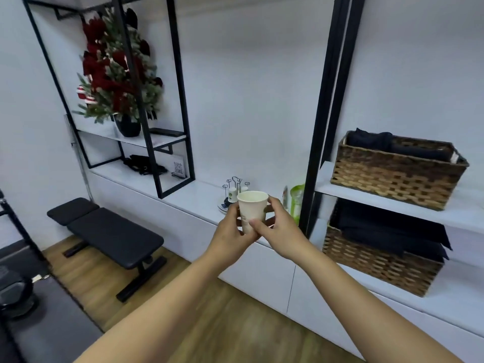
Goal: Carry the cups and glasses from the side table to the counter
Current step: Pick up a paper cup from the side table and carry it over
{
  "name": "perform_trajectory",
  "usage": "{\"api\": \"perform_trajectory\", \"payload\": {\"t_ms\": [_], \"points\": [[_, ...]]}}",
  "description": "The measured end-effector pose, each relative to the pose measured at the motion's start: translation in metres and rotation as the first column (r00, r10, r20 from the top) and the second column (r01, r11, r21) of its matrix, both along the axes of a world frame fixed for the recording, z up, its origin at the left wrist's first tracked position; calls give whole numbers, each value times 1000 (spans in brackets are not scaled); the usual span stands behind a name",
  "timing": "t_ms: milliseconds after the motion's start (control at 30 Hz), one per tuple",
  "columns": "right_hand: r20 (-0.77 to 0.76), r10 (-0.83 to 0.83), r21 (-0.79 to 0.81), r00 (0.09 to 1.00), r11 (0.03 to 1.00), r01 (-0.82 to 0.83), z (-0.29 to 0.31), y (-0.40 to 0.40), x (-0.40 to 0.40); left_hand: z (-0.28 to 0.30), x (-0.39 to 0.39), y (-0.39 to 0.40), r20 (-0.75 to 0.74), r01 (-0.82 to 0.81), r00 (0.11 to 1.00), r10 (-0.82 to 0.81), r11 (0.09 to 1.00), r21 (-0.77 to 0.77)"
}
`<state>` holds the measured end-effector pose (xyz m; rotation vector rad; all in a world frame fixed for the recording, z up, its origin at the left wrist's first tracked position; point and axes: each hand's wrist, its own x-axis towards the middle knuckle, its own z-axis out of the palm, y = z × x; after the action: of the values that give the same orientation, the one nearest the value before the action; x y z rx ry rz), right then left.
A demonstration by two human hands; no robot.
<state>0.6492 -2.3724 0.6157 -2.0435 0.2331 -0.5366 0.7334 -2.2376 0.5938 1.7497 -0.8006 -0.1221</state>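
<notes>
At the far left a bench (104, 231) is standing on the wood floor, and above it a plant (117, 69) is sitting on a black-framed shelf. Neither belongs to the task.

Moving right, the left hand (230, 231) is curling its fingers round the lower left side of a paper cup (252, 210), with the thumb pressing on the front. The cup is being held upright in the air, in front of the white counter (193, 197) and not yet resting on it. The right hand (277, 229) is gripping the same cup from the right, fingers wrapped behind it and thumb on the near face, so both hands are clamping one cup between them.

Just behind the cup a wire rack (235, 187) is standing on the counter with a small cup or two on it; whether these were carried over cannot be told. Further right, a green bag (297, 203) and two baskets (395, 169) are sitting on shelves.

As a judgement, the carry is looking close to its end for this cup: it is nearing the counter and only needs setting down. The side table is not in view, so how many cups and glasses are remaining there cannot be told.
</notes>
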Motion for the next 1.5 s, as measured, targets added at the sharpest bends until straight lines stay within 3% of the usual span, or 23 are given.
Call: {"api": "perform_trajectory", "payload": {"t_ms": [233, 567, 833, 1033, 1267, 1500], "points": [[20, 64, 43, 998, 997, -65, -15, -43, 126, -13, 120, -41, 0, -25, 1000, 25, 999, -24], [-20, 64, 209, 998, 976, -58, -47, -74, 327, -20, 325, -62, 18, -37, 999, 35, 993, 113], [-182, -22, 122, 983, 992, 45, -92, -106, 437, -72, 436, -90, -62, -60, 995, 76, 973, 224], [-160, -80, 84, 984, 992, 95, -114, -151, 528, -94, 527, -129, -74, -74, 992, 103, 946, 317], [-304, 16, 79, 952, 997, 8, -137, -213, 624, -103, 632, -205, -7, -103, 993, 122, 872, 479], [-470, 85, 244, 879, 969, 37, -157, -261, 684, -138, 695, -268, -41, -52, 994, 98, 785, 617]]}}
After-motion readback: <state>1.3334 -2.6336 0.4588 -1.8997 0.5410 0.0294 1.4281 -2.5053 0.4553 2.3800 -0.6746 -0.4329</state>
